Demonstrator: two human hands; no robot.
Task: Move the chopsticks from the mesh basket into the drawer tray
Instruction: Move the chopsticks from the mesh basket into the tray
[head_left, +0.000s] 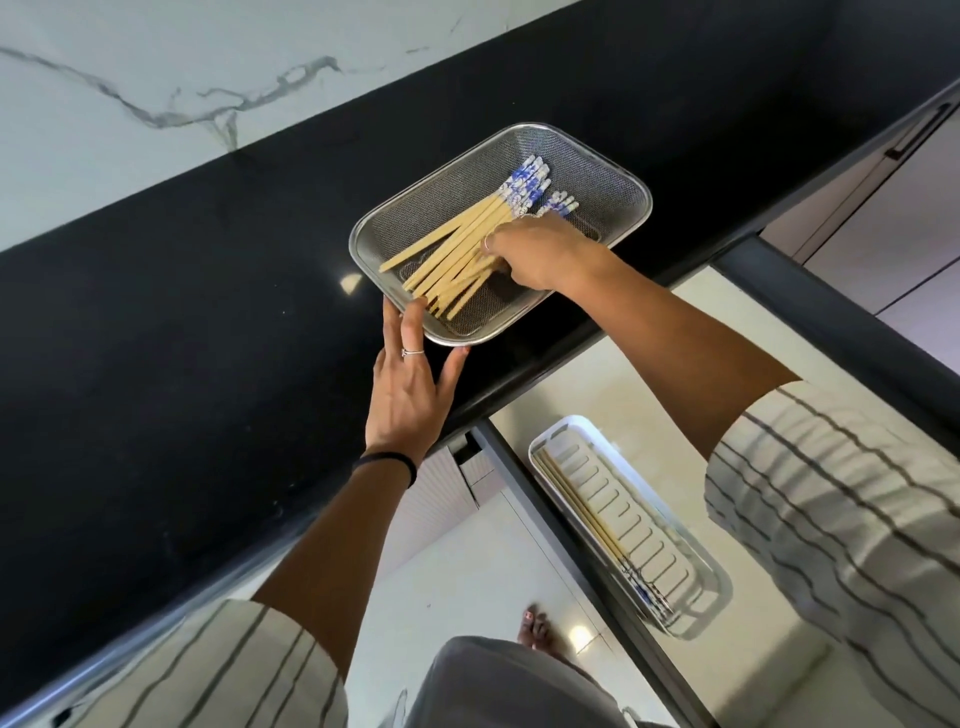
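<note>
Early in the task, by the look of it. Most chopsticks (470, 244) still piled in the mesh basket (618, 171) on the black table (182, 322), blue-patterned ends pointing to the far corner, plain ends fanned toward the near-left rim. A few chopsticks already lying in the white drawer tray (696, 613), along its left wall, patterned ends toward the near end; exact count too hard to read, looks like two or three. Drawer (810, 291) open below the table edge, tray sitting inside. Right hand (535, 249) down in the basket on top of the pile, fingers curled into the sticks, apparently gathering or pinching the next batch; grip itself hidden under the knuckles, so how many are held cannot be told. Left hand (410, 374) flat and spread on the table, fingertips touching the near-left corner of the basket, steadying it, gripping nothing. Remaining: lift this batch, carry across to the tray, lay it parallel to those already there, then repeat until basket emptied. Bulk of the job still ahead, probably several more trips.
</note>
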